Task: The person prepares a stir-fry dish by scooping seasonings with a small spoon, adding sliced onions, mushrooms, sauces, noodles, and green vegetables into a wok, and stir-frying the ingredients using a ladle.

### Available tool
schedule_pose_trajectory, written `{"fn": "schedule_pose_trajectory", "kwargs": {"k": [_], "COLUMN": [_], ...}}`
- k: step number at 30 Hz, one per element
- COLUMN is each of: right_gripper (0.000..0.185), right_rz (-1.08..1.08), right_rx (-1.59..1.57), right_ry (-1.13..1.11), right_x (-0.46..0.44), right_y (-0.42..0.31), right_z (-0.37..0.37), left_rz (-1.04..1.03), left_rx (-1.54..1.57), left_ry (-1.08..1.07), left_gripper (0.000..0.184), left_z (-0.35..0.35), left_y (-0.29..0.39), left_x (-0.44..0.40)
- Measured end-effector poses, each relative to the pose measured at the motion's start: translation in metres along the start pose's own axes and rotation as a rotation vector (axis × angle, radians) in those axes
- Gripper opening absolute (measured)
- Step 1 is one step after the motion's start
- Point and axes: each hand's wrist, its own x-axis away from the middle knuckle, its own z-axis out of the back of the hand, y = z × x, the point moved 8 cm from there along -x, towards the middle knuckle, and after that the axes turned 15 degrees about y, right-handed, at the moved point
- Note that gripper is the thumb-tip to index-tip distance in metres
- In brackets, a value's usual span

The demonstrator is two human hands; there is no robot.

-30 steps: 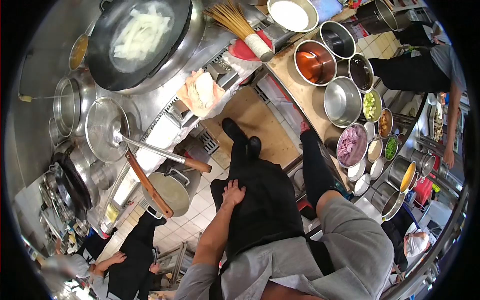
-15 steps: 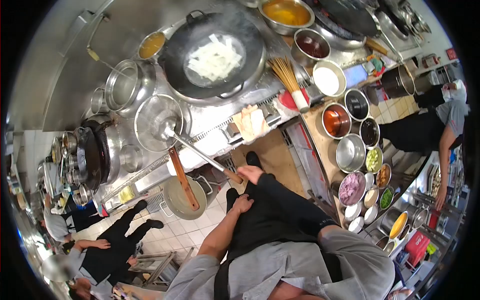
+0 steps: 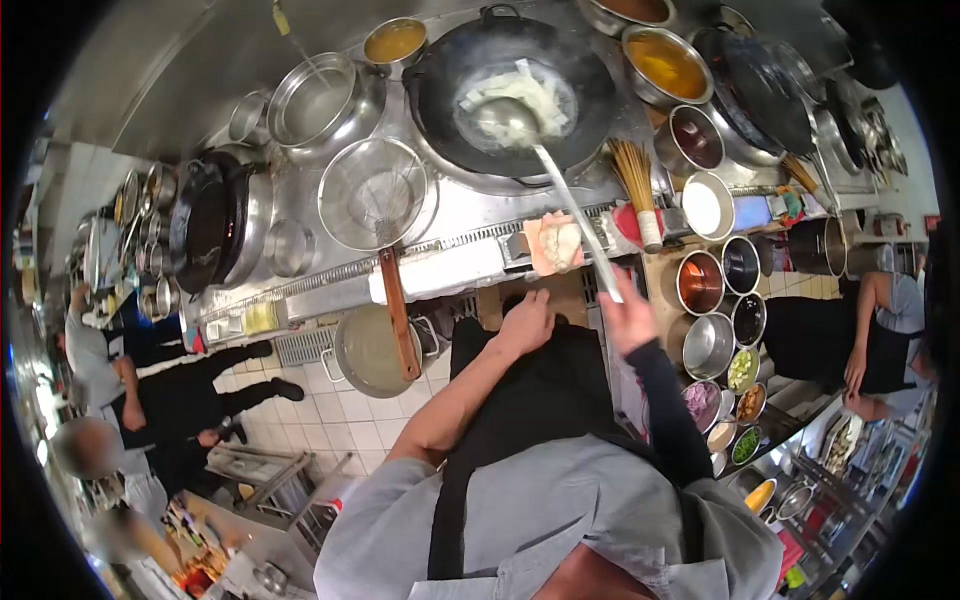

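Observation:
My right hand (image 3: 630, 316) is closed round the handle of a long metal ladle (image 3: 568, 195). The ladle's bowl sits in a black wok (image 3: 590, 90), among pale white strips (image 3: 545, 98) in clear liquid. Steam hangs over them. Curled loosely near the stove's front edge, my left hand (image 3: 527, 320) shows nothing in its fingers. A folded cloth (image 3: 553, 243) lies on the ledge just beyond it. Left of the wok, a wire whisk with a wooden handle (image 3: 399, 310) lies across a round mesh strainer (image 3: 345, 195).
A bamboo brush (image 3: 634, 185) stands right of the wok. Bowls of sauces and chopped vegetables (image 3: 740, 368) line the right counter. A pale two-handled pot (image 3: 365, 352) stands below the stove at left. Other people (image 3: 165, 405) stand at left and right.
My right hand has lifted the ladle from the strainer and carried it right, its bowl now in the wok. My left hand has moved from my apron toward the stove. The view has shifted.

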Motion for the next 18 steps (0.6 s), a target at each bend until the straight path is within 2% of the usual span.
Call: {"fn": "schedule_pose_trajectory", "kwargs": {"k": [2, 4, 6, 8, 9, 11, 12, 13, 15, 16, 18], "right_gripper": [0.049, 0.047, 0.049, 0.051, 0.048, 0.041, 0.044, 0.045, 0.042, 0.04, 0.036], "right_rz": [-0.21, 0.283, 0.294, 0.182, 0.241, 0.227, 0.206, 0.068, -0.234, -0.229, -0.065], "right_rx": [0.315, 0.205, 0.337, 0.458, 0.354, 0.295, 0.066, -0.313, -0.395, -0.377, -0.261], "right_ry": [-0.196, -0.009, -0.123, -0.191, -0.154, -0.116, -0.071, -0.06, -0.132, -0.098, 0.091], "right_x": [-0.013, -0.03, -0.052, -0.083, -0.1, -0.139, -0.159, -0.17, -0.181, -0.183, -0.199], "right_y": [0.006, 0.01, 0.01, 0.027, 0.024, 0.07, 0.098, 0.117, 0.121, 0.106, 0.082], "right_z": [0.059, 0.095, 0.1, 0.073, 0.056, 0.007, -0.021, -0.049, -0.074, -0.074, -0.067], "left_rz": [0.046, 0.071, 0.119, 0.181, 0.226, 0.263, 0.248, 0.234, 0.26, 0.292, 0.355], "left_rx": [-0.059, -0.101, -0.241, -0.335, -0.358, -0.418, -0.426, -0.432, -0.426, -0.404, -0.355], "left_ry": [0.088, 0.2, 0.167, 0.113, 0.082, 0.051, 0.025, 0.006, -0.102, -0.088, -0.056], "left_gripper": [0.053, 0.061, 0.071, 0.081, 0.086, 0.091, 0.089, 0.086, 0.087, 0.087, 0.086], "left_z": [0.024, 0.037, 0.032, 0.021, 0.01, -0.001, -0.007, -0.011, -0.014, -0.014, -0.015], "left_y": [0.027, 0.039, 0.037, 0.035, 0.027, 0.02, 0.019, 0.017, 0.014, 0.012, 0.006], "left_x": [-0.027, -0.058, -0.085, -0.108, -0.12, -0.136, -0.139, -0.143, -0.151, -0.151, -0.146]}}
